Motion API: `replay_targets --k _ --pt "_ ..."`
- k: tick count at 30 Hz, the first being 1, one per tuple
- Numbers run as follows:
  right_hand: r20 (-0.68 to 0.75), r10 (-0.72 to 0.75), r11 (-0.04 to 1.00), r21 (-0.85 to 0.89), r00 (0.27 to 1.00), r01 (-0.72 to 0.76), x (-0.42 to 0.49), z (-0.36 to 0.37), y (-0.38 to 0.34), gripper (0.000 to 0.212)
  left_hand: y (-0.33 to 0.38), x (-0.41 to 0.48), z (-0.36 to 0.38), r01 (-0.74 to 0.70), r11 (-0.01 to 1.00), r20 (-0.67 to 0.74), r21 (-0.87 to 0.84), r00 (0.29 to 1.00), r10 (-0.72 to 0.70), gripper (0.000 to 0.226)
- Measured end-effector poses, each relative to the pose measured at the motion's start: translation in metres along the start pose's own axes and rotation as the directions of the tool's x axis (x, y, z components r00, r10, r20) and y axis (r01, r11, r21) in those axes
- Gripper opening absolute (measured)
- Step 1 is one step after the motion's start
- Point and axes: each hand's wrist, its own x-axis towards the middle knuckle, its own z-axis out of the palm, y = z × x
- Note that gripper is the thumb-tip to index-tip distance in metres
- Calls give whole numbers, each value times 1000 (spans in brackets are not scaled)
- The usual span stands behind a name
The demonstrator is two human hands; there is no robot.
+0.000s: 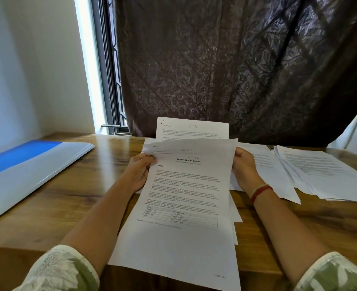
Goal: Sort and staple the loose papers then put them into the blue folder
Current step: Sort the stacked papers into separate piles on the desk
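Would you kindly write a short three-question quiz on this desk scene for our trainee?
1. True or false: the blue folder lies left of the held papers.
2. Their front title reads: A) Sample Health Report, B) Invoice, C) Timetable?
3. Fill in: the left hand and right hand grip the papers by their ___ edges.
Key: 1 true; 2 A; 3 side.

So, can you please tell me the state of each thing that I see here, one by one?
held papers: held up, fanned at the top.
left hand: grips the held papers' left edge.
right hand: grips their right edge.
blue folder: lies flat on the table, seemingly closed.
loose papers: spread flat on the table, right side.
curtain: drawn over most of the window.
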Motion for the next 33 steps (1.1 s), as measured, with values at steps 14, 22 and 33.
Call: replay_targets --k 14,22,33 --pt "-133 -140 975 157 981 160 -1 -3 -4 35 2 -6 4 107 993 -41 50 994 -105 29" --pt "-91 -73 972 217 993 91 4 -2 -2 36 3 -5 1 125 990 -63 62 991 -122 31" --pt "-107 -76 963 248 991 101 0 -4 -3 13 3 -1 0 105 994 -91 18 990 -103 53"
